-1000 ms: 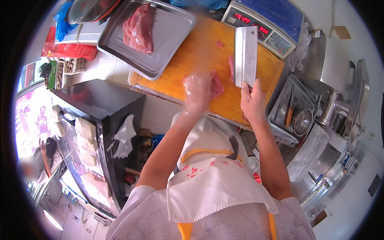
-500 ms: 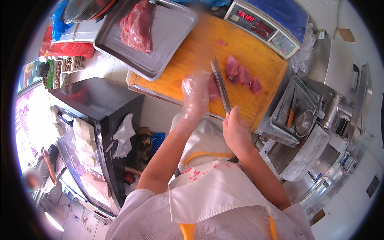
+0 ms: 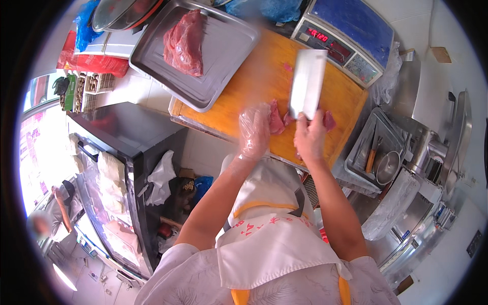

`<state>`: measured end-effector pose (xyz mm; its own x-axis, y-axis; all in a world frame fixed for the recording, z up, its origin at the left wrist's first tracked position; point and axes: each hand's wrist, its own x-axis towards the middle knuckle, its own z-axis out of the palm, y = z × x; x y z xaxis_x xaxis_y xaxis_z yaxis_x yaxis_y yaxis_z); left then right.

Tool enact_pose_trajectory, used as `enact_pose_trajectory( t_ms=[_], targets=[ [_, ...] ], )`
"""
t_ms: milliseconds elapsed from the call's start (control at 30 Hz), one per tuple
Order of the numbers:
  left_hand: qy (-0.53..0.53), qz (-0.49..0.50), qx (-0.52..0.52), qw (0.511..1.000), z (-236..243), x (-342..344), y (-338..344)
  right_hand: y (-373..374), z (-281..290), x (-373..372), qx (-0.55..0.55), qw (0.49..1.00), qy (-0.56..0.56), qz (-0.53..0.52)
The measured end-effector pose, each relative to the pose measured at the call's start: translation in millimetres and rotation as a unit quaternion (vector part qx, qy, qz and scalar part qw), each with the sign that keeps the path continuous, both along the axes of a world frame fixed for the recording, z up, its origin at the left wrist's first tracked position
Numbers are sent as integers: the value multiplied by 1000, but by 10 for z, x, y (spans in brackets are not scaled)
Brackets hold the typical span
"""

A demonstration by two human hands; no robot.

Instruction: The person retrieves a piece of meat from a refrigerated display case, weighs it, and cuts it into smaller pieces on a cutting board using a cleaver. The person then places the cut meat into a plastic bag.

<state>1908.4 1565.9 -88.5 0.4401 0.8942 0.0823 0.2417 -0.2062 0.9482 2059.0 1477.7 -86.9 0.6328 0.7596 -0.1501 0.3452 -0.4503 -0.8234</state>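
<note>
On the yellow cutting board [image 3: 234,76], my left hand [image 3: 254,129] in a clear plastic glove curls over a piece of red meat [image 3: 276,120], pressing it. My right hand [image 3: 310,133] is closed on the handle of a wide steel cleaver [image 3: 308,81], whose broad blade lies flat to the view over the board's right part. Small cut pieces of meat [image 3: 329,120] show beside and partly under the blade. A large piece of raw meat [image 3: 184,43] lies in the metal tray [image 3: 226,56] at the board's upper left.
A digital scale [image 3: 351,33] is behind the board. At right sit a metal basin [image 3: 356,152] with utensils and a bowl, and steel equipment [image 3: 427,96]. A dark cabinet [image 3: 112,127] stands at left. Another person [image 3: 66,208] is at the far lower left.
The cleaver was edge-on beside the gloved hand half a second ago; it has now moved right and up, broad side showing, over the cut pieces. My left hand stays on the meat.
</note>
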Motion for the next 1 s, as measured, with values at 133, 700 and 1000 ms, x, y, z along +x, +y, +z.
enact_pose_trajectory(
  t_ms=[133, 700, 1000],
  targets=[
    [76, 60, 79, 992, 122, -27, -79, -136, 397, 219, -29, 999, -1, 25],
    [25, 64, -1, 998, 89, -147, -303, -573, 267, -354, -112, 956, -162, 219],
    [23, 52, -11, 998, 601, -79, -213, -369, 348, -75, -121, 961, -120, 216]
  ],
)
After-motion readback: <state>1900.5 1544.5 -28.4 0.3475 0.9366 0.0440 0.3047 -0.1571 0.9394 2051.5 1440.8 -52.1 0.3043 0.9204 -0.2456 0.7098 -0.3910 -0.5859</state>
